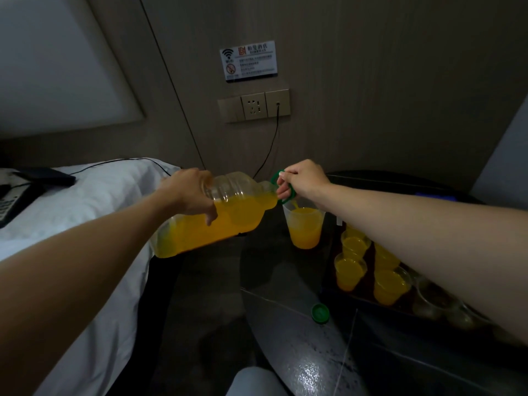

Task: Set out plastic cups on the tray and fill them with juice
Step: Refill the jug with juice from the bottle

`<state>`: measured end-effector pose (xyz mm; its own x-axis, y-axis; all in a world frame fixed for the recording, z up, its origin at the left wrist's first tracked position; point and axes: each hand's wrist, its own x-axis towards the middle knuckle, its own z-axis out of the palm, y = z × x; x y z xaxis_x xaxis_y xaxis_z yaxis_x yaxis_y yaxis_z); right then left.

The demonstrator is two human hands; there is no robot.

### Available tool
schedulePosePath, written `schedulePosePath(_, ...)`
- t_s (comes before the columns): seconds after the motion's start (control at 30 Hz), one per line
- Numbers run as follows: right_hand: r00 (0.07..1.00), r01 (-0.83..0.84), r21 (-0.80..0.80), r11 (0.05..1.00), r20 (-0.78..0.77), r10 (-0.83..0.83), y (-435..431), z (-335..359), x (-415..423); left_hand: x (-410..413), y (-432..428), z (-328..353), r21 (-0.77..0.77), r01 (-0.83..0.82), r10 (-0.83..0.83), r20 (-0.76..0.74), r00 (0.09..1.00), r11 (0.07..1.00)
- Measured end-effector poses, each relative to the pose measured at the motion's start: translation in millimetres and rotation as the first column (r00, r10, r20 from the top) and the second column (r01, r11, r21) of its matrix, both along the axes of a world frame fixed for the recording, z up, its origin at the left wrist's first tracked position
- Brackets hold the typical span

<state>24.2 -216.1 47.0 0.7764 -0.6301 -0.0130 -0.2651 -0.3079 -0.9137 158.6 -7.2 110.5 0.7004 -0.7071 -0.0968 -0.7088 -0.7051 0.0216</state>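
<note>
A large clear jug (228,215) of orange juice lies tipped almost flat in the air, its mouth to the right. My left hand (191,192) grips the jug's body from above. My right hand (303,180) holds the green ring handle (283,190) at the neck. Juice runs from the mouth into a clear measuring cup (305,227), about half full, on the dark table. Right of it a dark tray (368,300) holds several small plastic cups filled with juice (350,270) and empty ones (437,301) nearer me, partly hidden by my right forearm.
The jug's green cap (320,312) lies on the glossy dark table (285,324) in front of the tray. A bed with white sheets (94,201) stands at the left, with a dark device on it. A black cable hangs from the wall socket (254,105).
</note>
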Motion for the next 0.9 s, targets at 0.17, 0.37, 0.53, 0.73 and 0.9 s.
schedulePosePath(0.17, 1.0, 0.005, 0.001, 1.0, 0.004, -0.005, -1.9, 3.8, 0.8, -3.4, -1.6, 4.3, 0.011, -0.023, 0.023, -0.009, 1.0, 1.0)
schedulePosePath(0.37, 1.0, 0.009, 0.017, 1.0, -0.008, -0.009, -1.5, 2.2, -0.2, 0.2, -2.7, 2.3, -0.001, -0.005, 0.005, -0.016, 1.0, 1.0)
schedulePosePath(0.53, 1.0, 0.014, 0.033, 0.999, 0.009, -0.014, -2.3, 4.0, 0.3, 3.2, -5.8, 4.8, -0.009, 0.002, -0.002, -0.015, 1.0, 1.0)
schedulePosePath(0.73, 0.999, 0.037, 0.043, 0.998, 0.022, -0.038, -1.1, 4.2, 1.0, 1.8, -6.5, 7.4, 0.004, 0.005, -0.005, 0.006, 1.0, 1.0)
schedulePosePath(0.9, 0.999, 0.033, 0.049, 0.998, 0.028, -0.035, -2.1, 4.1, -0.7, -1.9, -7.1, 7.0, 0.005, 0.003, -0.003, 0.009, 1.0, 1.0)
